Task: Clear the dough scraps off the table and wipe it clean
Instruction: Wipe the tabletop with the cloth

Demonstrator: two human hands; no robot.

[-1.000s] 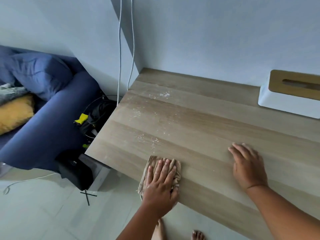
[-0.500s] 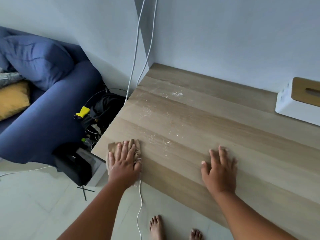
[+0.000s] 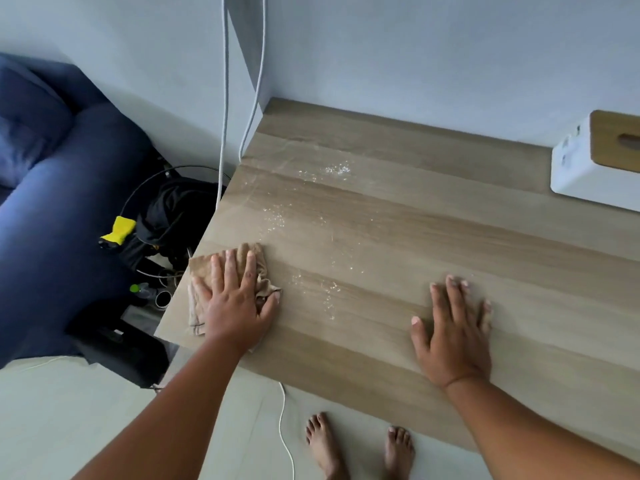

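We observed the left hand (image 3: 235,303) laid flat on a crumpled tan cloth (image 3: 227,271), fingers straight and spread, thumb out to the right, pressing the cloth onto the wooden table (image 3: 433,244) close to its left edge and near the front left corner. The cloth's left side reached the table edge, and part of it showed below the heel of the hand. The right hand (image 3: 453,334) lay palm down on bare wood nearer the front edge, well apart from the cloth, its fingers straight and slightly fanned, holding nothing. We noted white floury residue (image 3: 313,285) scattered on the tabletop between the 2 hands, and further patches beyond the cloth toward the wall, the densest one (image 3: 337,169) near the back left corner. We could not tell whether any of it was solid dough or only powder. A white box with a wooden lid (image 3: 595,164) stood at the far right against the wall, cut off by the frame edge. 2 white cables (image 3: 225,98) hung down the wall past the table's left edge. Left of the table we recorded a dark blue sofa (image 3: 59,209), a heap of black items with a yellow piece (image 3: 119,230) on the floor, and another white cable (image 3: 285,434) trailing beside the person's 2 bare feet (image 3: 325,445).
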